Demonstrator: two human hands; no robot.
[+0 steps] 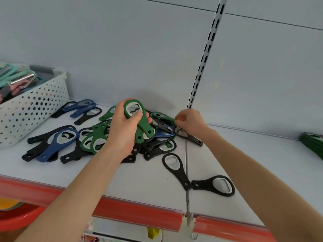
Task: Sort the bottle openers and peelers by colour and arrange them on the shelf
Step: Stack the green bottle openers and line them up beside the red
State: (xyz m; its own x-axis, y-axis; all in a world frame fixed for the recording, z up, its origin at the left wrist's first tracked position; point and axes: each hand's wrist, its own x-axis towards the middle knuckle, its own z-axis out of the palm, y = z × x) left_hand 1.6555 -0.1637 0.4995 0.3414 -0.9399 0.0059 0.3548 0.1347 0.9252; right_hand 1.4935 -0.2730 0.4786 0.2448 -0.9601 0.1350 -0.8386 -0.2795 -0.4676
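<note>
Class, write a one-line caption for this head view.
Left hand holds green openers while right hand pinches another green opener from the pile.

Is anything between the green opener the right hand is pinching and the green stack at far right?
Nothing visible: bare shelf runs from the right hand and its green opener to the green stack.

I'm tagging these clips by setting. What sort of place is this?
Most likely a shop, at a display shelf being stocked. The slotted metal upright on the back panel, the red price-label strip along the shelf edge, and the heap of identical bottle openers point to retail shelving.
</note>
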